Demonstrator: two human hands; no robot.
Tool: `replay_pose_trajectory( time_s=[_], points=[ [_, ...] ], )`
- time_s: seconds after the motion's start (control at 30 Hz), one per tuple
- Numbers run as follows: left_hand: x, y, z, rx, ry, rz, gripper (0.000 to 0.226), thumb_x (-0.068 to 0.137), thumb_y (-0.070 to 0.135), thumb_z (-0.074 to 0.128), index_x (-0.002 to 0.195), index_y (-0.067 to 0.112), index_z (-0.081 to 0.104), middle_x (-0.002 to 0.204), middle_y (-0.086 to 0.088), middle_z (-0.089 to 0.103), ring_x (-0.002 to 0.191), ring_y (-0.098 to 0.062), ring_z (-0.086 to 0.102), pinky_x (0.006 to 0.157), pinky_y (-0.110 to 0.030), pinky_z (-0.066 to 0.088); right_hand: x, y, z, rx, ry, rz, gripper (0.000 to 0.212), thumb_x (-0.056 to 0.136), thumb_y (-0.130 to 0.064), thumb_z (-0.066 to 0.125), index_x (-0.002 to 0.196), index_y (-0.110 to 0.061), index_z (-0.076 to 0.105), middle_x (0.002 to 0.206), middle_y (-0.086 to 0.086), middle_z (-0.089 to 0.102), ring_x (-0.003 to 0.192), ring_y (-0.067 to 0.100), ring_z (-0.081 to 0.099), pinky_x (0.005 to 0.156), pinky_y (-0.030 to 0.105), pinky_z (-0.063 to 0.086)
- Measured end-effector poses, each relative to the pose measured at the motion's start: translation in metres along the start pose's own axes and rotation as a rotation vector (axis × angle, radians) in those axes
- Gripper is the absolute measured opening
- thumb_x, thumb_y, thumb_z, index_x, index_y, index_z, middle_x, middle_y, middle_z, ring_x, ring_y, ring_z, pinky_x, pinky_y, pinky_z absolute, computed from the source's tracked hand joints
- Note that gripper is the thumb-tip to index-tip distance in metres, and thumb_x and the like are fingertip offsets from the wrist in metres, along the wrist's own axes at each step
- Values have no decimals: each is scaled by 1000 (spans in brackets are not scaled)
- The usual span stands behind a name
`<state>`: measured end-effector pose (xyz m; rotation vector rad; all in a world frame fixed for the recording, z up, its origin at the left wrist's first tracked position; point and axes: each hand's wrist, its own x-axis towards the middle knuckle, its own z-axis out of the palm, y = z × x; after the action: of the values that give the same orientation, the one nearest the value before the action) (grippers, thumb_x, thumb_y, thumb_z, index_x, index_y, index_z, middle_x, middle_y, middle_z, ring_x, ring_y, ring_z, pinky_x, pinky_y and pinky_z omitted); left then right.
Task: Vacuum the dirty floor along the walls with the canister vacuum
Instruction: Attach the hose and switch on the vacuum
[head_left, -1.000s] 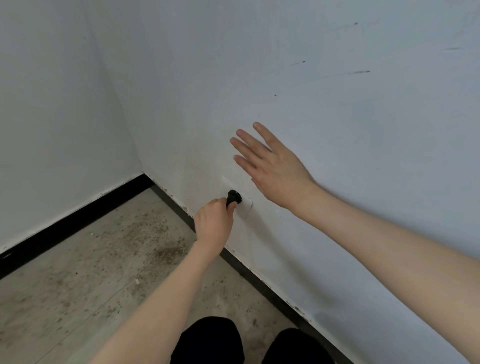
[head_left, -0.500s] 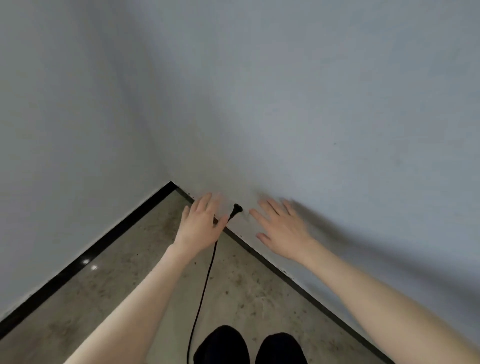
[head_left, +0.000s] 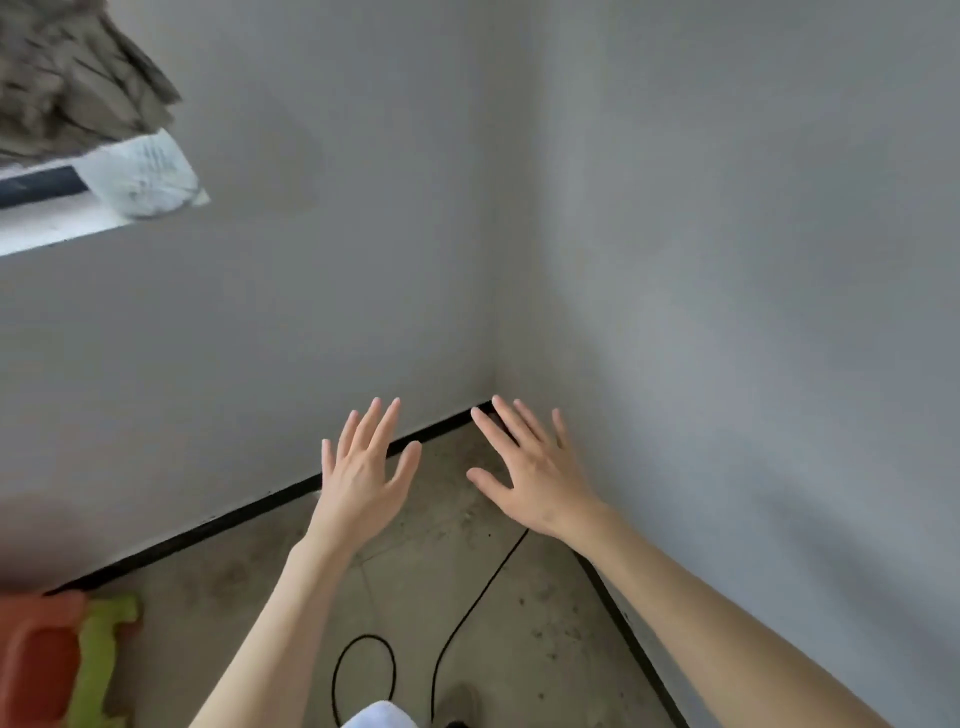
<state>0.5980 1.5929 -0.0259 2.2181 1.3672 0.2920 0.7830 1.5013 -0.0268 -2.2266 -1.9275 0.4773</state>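
Left hand (head_left: 363, 480) and right hand (head_left: 530, 480) both spread flat, fingers apart, holding nothing, raised over the corner at 12 o'clock. Thin black power cord (head_left: 467, 613) runs from under right hand to 6 o'clock, looped on speckled dirty concrete floor (head_left: 519, 649). Canister vacuum itself not in view. Black baseboard strip (head_left: 208, 527) at 9 o'clock; blurry orange-and-green plastic toy (head_left: 62, 665) at 8. Step looks like setup, suction not begun; next likely calls for turning to grab the wand.

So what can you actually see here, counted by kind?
Hands: 2, left and right, both empty
Black cord: 1
Walls: 2, left and right
Plastic pieces: 2, orange and green
Total: 7
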Motion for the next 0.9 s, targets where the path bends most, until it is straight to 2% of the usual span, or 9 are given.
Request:
replay_pose_trajectory(
  time_s=[0.07, 0.33, 0.63, 0.9],
  points=[
    [-26, -7, -14, 18, 66, -79, 56, 99, 47, 31, 150, 37, 11, 159, 11, 6, 147, -11, -5, 118, -43, -5, 1, -17, -5, -34, -5, -99, 72, 95, -64, 22, 156, -33, 1, 164, -2, -5, 151, 17, -5, 118, 50, -8],
    [-192, -21, -25, 24, 301, -482, 57, 99, 46, 32, 151, 33, 14, 159, 9, 8, 147, -14, -3, 117, -44, -2, -41, -94, 1, -113, -155, -503, 68, 100, -54, 34, 156, -32, 3, 165, -2, 1, 151, 17, -1, 119, 50, -5],
    [-412, -21, -3, -70, 500, -975, 58, 99, 47, 29, 152, 31, 10, 160, 8, 5, 147, -14, -6, 117, -44, -6, -159, -218, 62, -113, -351, -1028, 67, 101, -50, 38, 156, -32, 5, 164, -2, 7, 151, 17, 3, 120, 48, -2],
    [-591, 0, 46, -102, 612, -1304, 58, 99, 46, 32, 151, 31, 12, 160, 8, 5, 147, -16, -4, 118, -44, -2, -301, -278, 123, -202, -510, -1355, 65, 101, -44, 41, 156, -31, 7, 164, -2, 10, 151, 18, 7, 119, 48, 1]
  ],
)
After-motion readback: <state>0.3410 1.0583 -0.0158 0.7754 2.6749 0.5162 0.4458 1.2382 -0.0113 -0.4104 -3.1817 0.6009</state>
